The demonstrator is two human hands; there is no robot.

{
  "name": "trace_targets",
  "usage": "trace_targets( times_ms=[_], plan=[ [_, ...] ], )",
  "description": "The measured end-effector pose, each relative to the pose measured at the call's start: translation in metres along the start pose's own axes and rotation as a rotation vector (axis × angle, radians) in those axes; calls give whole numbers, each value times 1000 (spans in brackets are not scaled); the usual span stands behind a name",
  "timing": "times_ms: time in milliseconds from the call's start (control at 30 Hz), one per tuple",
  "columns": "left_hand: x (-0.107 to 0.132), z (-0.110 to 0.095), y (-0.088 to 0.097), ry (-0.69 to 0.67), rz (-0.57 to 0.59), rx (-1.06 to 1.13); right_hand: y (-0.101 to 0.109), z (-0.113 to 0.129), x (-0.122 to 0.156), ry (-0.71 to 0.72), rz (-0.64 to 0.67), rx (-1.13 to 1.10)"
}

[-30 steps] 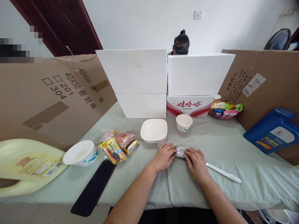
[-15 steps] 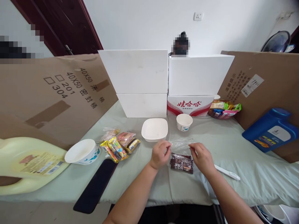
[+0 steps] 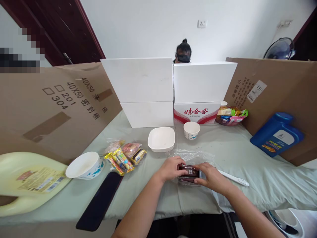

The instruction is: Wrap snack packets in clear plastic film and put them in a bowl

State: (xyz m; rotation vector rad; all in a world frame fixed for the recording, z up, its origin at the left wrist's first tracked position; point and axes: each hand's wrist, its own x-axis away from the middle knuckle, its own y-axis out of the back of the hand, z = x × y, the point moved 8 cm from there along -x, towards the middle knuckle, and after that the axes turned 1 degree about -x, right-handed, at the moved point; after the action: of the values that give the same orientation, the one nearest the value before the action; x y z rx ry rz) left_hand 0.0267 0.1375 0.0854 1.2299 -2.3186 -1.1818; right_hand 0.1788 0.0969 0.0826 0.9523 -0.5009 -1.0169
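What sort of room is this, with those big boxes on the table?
It looks like a plain indoor room, perhaps in a home, with a makeshift work table. A wrinkled cloth covers the table, stacked white boxes stand on it, and a dark red door shows behind.

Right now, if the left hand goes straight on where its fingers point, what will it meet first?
A dark brown packet, which the left hand seems to touch; past it comes the right hand, though depth is hard to judge.

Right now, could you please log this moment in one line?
left hand: holding brown packs, left end | right hand: holding their right end | square bowl: beyond left hand
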Motion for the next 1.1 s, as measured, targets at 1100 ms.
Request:
trace_targets(
  times_ms=[1100],
  plan=[
    [13, 77, 71, 571, -547, 433, -44, -28, 29, -104, -50, 27]
  ],
)
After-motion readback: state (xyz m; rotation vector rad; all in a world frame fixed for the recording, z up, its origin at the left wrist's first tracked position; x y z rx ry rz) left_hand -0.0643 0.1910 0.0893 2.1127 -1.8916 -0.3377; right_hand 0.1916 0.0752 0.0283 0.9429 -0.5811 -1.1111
